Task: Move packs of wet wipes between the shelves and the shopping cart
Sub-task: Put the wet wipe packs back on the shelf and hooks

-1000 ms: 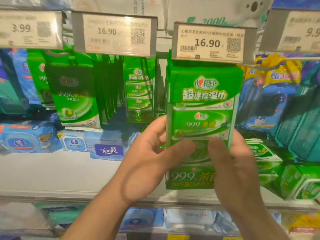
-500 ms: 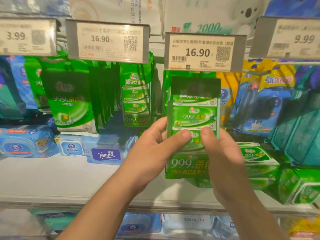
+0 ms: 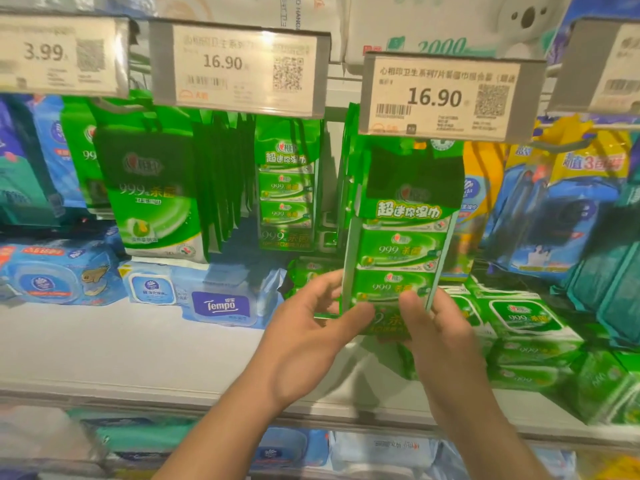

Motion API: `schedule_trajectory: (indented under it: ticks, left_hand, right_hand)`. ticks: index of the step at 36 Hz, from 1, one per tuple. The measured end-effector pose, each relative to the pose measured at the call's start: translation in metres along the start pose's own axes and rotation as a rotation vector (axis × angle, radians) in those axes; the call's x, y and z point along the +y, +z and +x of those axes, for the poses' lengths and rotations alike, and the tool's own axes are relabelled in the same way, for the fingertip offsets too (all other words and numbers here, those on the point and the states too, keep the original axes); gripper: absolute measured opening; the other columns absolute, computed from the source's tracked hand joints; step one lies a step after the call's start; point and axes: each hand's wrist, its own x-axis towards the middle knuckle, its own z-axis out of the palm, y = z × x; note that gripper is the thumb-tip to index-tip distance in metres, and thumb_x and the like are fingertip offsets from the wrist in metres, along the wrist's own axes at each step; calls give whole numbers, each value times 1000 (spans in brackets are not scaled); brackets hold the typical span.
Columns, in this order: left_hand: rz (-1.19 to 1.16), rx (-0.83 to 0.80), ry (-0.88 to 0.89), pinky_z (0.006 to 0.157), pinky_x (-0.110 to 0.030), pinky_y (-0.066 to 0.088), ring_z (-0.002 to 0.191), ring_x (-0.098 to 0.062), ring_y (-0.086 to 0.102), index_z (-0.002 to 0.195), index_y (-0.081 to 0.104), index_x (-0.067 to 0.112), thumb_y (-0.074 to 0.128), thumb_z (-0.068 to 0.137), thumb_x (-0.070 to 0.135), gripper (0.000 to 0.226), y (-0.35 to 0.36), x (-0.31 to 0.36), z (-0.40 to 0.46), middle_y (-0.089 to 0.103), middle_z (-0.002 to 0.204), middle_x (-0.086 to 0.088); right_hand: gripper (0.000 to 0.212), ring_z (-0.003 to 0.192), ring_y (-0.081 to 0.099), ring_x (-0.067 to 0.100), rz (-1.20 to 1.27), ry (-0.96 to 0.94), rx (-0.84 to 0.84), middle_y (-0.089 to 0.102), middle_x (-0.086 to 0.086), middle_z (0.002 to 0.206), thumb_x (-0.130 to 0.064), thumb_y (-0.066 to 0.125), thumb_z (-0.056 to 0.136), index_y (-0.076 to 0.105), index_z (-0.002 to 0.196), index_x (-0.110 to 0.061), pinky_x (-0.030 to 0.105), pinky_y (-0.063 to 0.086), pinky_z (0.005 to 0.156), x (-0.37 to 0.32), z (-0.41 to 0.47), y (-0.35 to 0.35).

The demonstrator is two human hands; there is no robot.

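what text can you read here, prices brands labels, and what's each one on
"3.99": far left price tag
"16.90": second price tag
"16.90": price tag above the green pack held by left hand and right hand
"999": held green pack
"Tempo": blue pack on the shelf
"2000": white pack up top
Barcodes, small print and far right tag: too blurred to read.

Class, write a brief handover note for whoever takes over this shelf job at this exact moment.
Left hand: grips the lower left edge of the green wipes pack.
Right hand: thumb pinches the pack's lower front.
Pack: upright, its top just under the 16.90 price tag, in front of the hanging row.
Done: pack is in hand at the hook.
Left: cannot tell whether it hangs on the hook. No cart in view.
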Motion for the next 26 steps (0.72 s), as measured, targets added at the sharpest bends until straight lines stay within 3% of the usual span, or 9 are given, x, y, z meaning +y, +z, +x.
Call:
schedule_trajectory:
  ticks: [3, 7, 9, 12, 15, 20, 26]
  left_hand:
    - [-47, -3, 29, 81, -15, 51, 100, -4, 67, 127, 64, 23, 68, 92, 13, 37, -1, 3, 1, 73, 114, 9]
    - [-127, -31, 48, 88, -17, 52, 110, -11, 68, 133, 59, 14, 65, 94, 8, 40, -2, 1, 7, 72, 121, 2]
    - [-86, -23, 42, 93, -23, 53, 112, -16, 68, 134, 58, 19, 67, 94, 14, 41, -3, -3, 14, 72, 122, 3]
    - [22, 22, -6, 99, -50, 52, 109, -35, 66, 131, 61, 38, 72, 88, 40, 44, -2, -11, 32, 74, 114, -6]
    - [134, 16, -38, 95, -56, 53, 106, -36, 66, 123, 62, 49, 66, 79, 59, 45, -3, -19, 49, 72, 112, -13]
    - [174, 77, -53, 90, -47, 55, 96, -19, 71, 107, 69, 33, 62, 74, 66, 48, -6, -22, 66, 76, 98, 6]
    - [190, 61, -52, 89, -48, 56, 92, -16, 71, 109, 69, 36, 60, 81, 61, 39, -8, -19, 77, 76, 95, 8]
  right_hand:
    - [53, 89, 74, 30, 0, 29, -2, 78, 2, 100, -71, 64, 75, 69, 106, -28, 60, 57, 86, 4, 3, 1]
    - [45, 82, 74, 28, -57, 48, 18, 78, 1, 96, -68, 60, 78, 69, 103, -32, 62, 56, 86, 8, 10, 5]
    - [42, 82, 74, 30, -73, 45, 58, 78, 1, 94, -64, 61, 83, 69, 103, -28, 61, 57, 83, 7, 15, 7]
    - [25, 87, 73, 34, -65, 52, 87, 78, 0, 97, -40, 58, 100, 70, 106, -19, 52, 61, 76, 6, 25, 10]
    - [29, 89, 74, 29, -107, 31, 69, 78, 1, 101, -37, 54, 102, 70, 108, -13, 51, 61, 77, 5, 35, 11]
    - [34, 81, 75, 22, -143, 49, 103, 77, 5, 100, -42, 57, 102, 70, 106, -11, 59, 59, 82, 5, 50, 19]
    - [44, 71, 75, 19, -164, 122, 205, 70, 14, 82, -44, 64, 97, 65, 91, -1, 65, 55, 82, 1, 61, 31]
